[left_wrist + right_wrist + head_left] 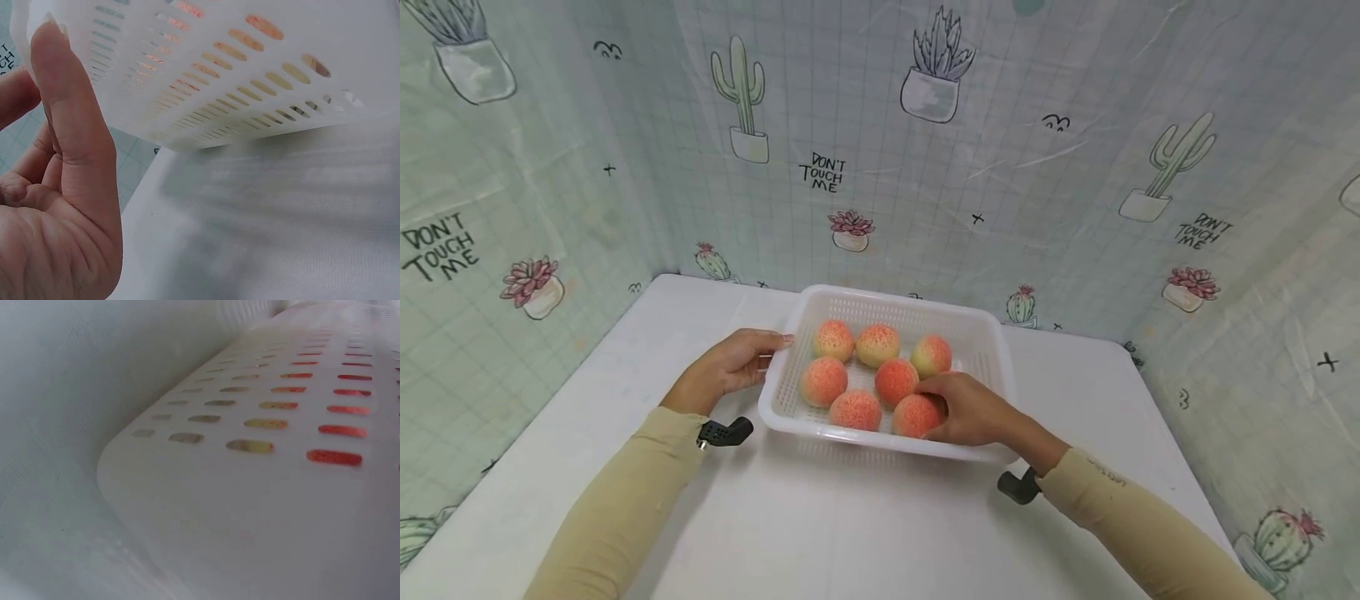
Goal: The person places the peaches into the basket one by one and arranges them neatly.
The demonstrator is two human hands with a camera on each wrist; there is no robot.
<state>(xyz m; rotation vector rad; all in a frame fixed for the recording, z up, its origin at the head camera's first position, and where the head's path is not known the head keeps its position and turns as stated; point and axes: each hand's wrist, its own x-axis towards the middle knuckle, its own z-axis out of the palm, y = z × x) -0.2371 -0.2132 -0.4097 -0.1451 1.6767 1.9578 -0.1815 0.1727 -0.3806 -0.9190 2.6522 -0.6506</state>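
A white plastic basket (880, 446) with slotted walls holds several red-and-yellow peaches (857, 409). At its left rim my left hand (730, 362) grips the edge. The left wrist view shows that thumb (75, 106) along the outside of the slotted wall (250, 62). My right hand (967, 408) reaches over the near right part of the basket, its fingers curled round a peach (914, 416) by the front wall. Another peach is mostly hidden behind this hand. In the right wrist view the basket's outer wall (250, 506) fills most of the picture, and the hand is out of sight.
The basket is on a white table (850, 517). Behind and at both sides stand walls covered with a cactus-print sheet (880, 150). Black wrist-camera mounts (726, 432) jut from both sleeves near the table surface.
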